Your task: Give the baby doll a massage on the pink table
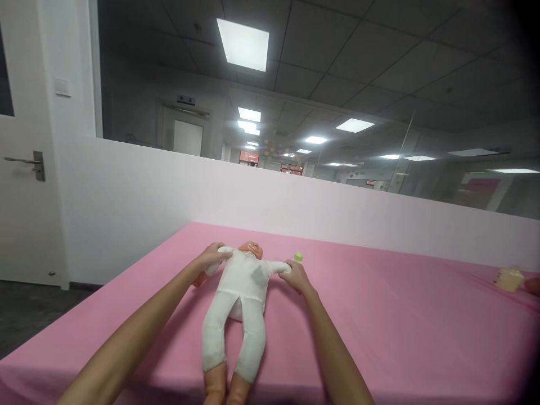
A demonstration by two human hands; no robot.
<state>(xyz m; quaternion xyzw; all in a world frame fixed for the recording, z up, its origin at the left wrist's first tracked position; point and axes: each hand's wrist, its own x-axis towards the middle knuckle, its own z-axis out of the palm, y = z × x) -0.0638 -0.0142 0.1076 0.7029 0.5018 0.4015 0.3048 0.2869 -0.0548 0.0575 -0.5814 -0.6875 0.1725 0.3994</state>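
Note:
A baby doll point(242, 275) with a white cloth body lies on its back on the pink-covered table point(379, 315). Its head points to the far side and its bare feet hang toward me at the near edge. My left hand point(212, 257) is closed around the doll's upper arm on the left, near the shoulder. On the other side, my right hand point(296, 276) grips the end of the doll's outstretched arm, hiding the doll's hand there. Just beyond my right hand sits a small light-green round object point(298, 256).
A cream-coloured object point(509, 279) lies at the table's far right, beside a reddish thing point(532, 285) cut by the frame's dark edge. Behind the table runs a low white wall point(295, 197) with glass above. A door point(25, 197) stands at the left.

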